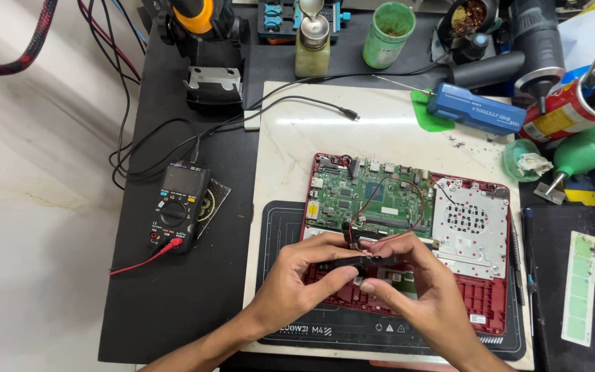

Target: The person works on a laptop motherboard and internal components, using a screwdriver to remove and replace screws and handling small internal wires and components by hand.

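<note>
An opened red laptop base [480,296] lies on a dark work mat [280,227], with its green circuit board [373,196] and a perforated silver metal plate [470,220] exposed. Both my hands hold a thin black bar-shaped part [359,261] just above the laptop's front half. My left hand [304,282] pinches its left end. My right hand [408,275] grips its right end. Thin red and black wires [394,182] loop from the part up over the board.
A black multimeter [179,204] with red probe lead sits left on the black table. At the back stand a green cup [387,25], a small bottle [312,45], a blue tool [475,108], a red can [566,111] and a green air blower [576,155]. Cables trail at the left.
</note>
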